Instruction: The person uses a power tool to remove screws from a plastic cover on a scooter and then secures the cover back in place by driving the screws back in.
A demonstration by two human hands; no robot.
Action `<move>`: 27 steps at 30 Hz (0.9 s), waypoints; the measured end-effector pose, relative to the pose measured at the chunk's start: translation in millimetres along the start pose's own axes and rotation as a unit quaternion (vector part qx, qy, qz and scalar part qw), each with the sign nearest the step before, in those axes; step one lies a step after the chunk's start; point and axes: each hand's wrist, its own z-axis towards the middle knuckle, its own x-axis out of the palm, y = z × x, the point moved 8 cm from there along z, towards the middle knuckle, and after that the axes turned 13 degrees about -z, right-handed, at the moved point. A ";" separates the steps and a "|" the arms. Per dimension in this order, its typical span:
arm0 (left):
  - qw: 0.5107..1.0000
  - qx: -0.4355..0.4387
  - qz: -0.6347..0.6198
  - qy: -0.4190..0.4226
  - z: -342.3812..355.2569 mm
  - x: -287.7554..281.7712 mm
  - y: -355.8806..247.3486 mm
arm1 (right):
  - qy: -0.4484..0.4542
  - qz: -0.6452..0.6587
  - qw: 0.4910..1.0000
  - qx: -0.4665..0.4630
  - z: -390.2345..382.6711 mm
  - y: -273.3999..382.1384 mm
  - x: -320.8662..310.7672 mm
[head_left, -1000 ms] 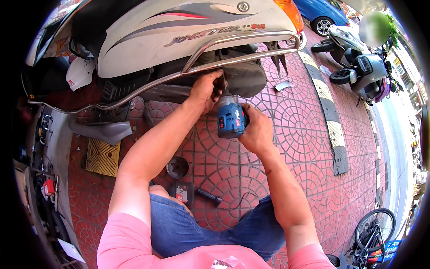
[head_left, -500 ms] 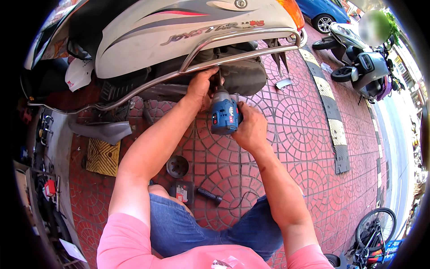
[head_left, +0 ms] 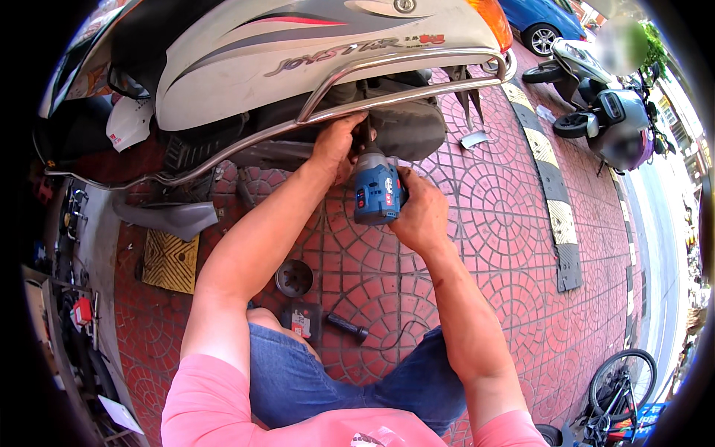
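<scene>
My right hand (head_left: 421, 212) is wrapped round the grip of a blue cordless impact driver (head_left: 376, 197). Its dark nose points away from me, toward the underside of a white scooter (head_left: 328, 67). My left hand (head_left: 333, 147) reaches under the scooter's chrome guard bar (head_left: 279, 128), just left of the driver's nose. Those fingers are curled together, and what they grip is hidden behind the bar and the tool. Right of the nose is a dark rounded cover (head_left: 410, 130) on the scooter's underside.
On the red paving lie a round metal cup (head_left: 294, 278), a clear box (head_left: 302, 322), a black cylindrical tool (head_left: 347, 326), a grey plastic panel (head_left: 175, 217) and a yellow ramp block (head_left: 170, 261). A striped kerb strip (head_left: 552, 190) runs along the right, with parked scooters (head_left: 618, 123) beyond.
</scene>
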 end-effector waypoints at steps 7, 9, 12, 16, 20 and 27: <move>1.000 0.005 0.028 -0.014 10.2 -7.5 -2.6 | 0.006 -0.021 1.000 -0.002 3.7 -7.4 4.1; 0.999 0.008 0.034 -0.001 13.5 -11.3 -5.0 | 0.004 -0.015 1.000 -0.003 4.3 -5.4 3.0; 1.000 -0.001 0.030 -0.006 18.7 -15.0 -2.1 | -0.001 -0.012 1.000 -0.007 5.2 -5.1 1.6; 1.000 0.005 0.005 0.001 24.8 -19.4 0.9 | 0.008 -0.031 0.999 -0.007 4.8 -5.4 6.3; 1.000 -0.004 0.015 -0.010 22.7 -15.9 3.2 | 0.024 -0.041 0.999 0.002 4.4 -7.2 5.3; 1.000 0.020 0.021 -0.009 18.4 -9.0 -3.2 | -0.003 -0.027 1.000 -0.003 2.5 -2.7 0.0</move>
